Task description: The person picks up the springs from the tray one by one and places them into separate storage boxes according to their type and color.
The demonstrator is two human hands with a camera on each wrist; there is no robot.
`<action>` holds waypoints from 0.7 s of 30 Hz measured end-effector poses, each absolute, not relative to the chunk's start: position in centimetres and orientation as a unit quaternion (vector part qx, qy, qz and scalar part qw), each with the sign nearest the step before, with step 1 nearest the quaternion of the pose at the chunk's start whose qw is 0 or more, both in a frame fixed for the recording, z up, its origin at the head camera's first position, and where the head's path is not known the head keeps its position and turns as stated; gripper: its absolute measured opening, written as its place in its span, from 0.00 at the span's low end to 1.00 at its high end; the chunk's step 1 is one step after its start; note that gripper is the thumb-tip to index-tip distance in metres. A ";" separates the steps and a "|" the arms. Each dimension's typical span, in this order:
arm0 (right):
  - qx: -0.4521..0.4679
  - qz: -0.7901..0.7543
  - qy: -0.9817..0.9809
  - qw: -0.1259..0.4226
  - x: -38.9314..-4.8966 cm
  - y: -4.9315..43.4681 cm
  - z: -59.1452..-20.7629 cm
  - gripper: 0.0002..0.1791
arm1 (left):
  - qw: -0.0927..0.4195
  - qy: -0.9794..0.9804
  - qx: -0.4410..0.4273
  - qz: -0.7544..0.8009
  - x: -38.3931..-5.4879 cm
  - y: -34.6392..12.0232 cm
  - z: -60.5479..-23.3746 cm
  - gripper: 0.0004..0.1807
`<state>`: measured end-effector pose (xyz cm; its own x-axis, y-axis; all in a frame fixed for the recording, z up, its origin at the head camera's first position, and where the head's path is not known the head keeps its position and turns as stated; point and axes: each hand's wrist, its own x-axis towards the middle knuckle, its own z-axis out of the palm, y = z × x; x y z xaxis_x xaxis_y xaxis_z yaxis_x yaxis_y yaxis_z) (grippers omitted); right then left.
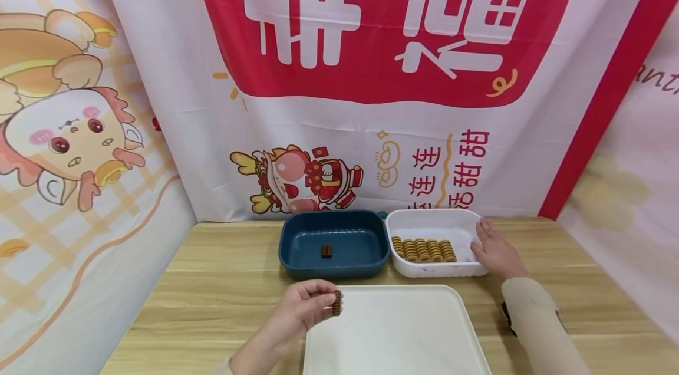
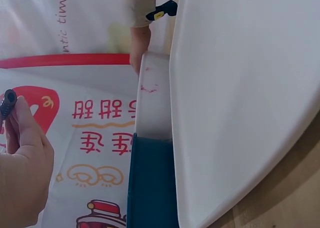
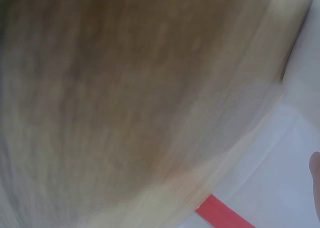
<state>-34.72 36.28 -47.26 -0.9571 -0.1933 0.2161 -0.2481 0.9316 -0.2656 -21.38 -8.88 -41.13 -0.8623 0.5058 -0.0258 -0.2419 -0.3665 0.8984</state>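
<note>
Between thumb and fingers my left hand [image 1: 302, 307] pinches a small dark brown ridged roll [image 1: 336, 303], above the left corner of a cream tray [image 1: 392, 328]. The roll's end [image 2: 10, 95] shows a hole in the left wrist view. My right hand [image 1: 498, 250] rests on the right rim of a white basket [image 1: 437, 269], fingers fairly straight. Rows of ridged golden-brown biscuits [image 1: 421, 250] with dark layers lie in that basket. In the dark blue basket [image 1: 334, 273] beside it sits a small dark brown piece [image 1: 326, 252]. The right wrist view catches only one fingertip.
The two baskets stand side by side at the back of the wooden table [image 1: 212, 280], with the tray in front of them. A printed cloth [image 1: 371, 121] hangs close behind the baskets. More cloth panels [image 1: 90, 280] flank the table.
</note>
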 end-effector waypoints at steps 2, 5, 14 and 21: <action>0.115 0.148 -0.977 0.096 -34.8 36.3 -47.4 0.34 | 0.224 0.509 0.124 0.822 -21.5 -9.0 -41.0 0.10; 0.117 0.150 -0.977 0.096 -34.8 36.3 -47.4 0.34 | 0.216 0.498 0.115 0.832 -21.8 -9.2 -40.7 0.11; 0.115 0.148 -0.979 0.085 -34.7 36.1 -47.0 0.34 | 0.175 0.496 0.112 0.843 -23.9 -10.1 -40.4 0.15; 0.101 0.142 -0.982 0.074 -34.9 36.3 -47.2 0.35 | 0.076 0.628 0.018 0.774 -28.8 -10.1 -40.8 0.07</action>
<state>-34.94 36.32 -47.24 -0.9687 -0.1774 0.1735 -0.2193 0.9392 -0.2642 -28.76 -10.07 -40.82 -0.9879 0.1399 -0.0670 -0.0944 -0.1996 0.9753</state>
